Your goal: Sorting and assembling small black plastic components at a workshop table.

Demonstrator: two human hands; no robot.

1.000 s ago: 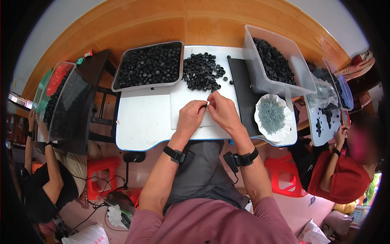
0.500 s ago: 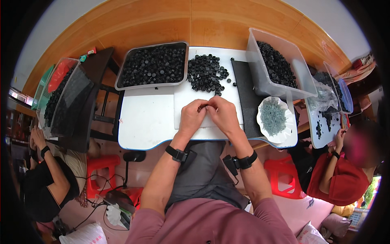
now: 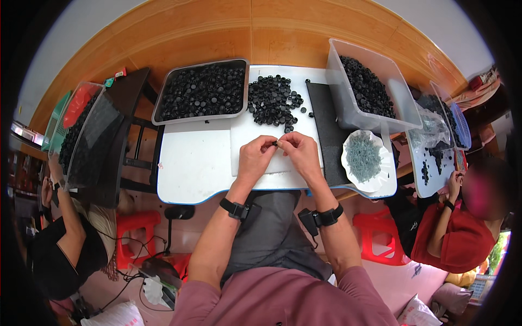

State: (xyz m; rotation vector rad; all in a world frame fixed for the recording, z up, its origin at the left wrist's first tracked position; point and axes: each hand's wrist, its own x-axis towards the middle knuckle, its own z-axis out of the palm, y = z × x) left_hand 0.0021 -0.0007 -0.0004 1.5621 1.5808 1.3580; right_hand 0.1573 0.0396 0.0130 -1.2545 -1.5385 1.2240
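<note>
Fingertip to fingertip, my left hand [image 3: 255, 158] and my right hand [image 3: 300, 155] meet over the white board [image 3: 247, 133] on the table. My left fingers pinch a small black piece, mostly hidden by them. The right thumb and forefinger are closed together against it; whatever they hold is too small to name. Just beyond my hands lies a loose pile of round black caps [image 3: 272, 98]. A fluted white dish [image 3: 385, 176] to the right holds a heap of thin grey-green pieces [image 3: 364, 156].
At the back left a metal tray [image 3: 157, 111] is filled with black caps. A clear plastic bin [image 3: 356, 117] of black parts stands at the back right, by a dark mat [image 3: 326, 117]. Co-workers sit at tables on both sides, near red stools [image 3: 375, 236].
My hands stay together, with the fingertips slightly shifted and a little more apart. The whole view has moved slightly. The left co-worker's arm has risen toward the bin there.
</note>
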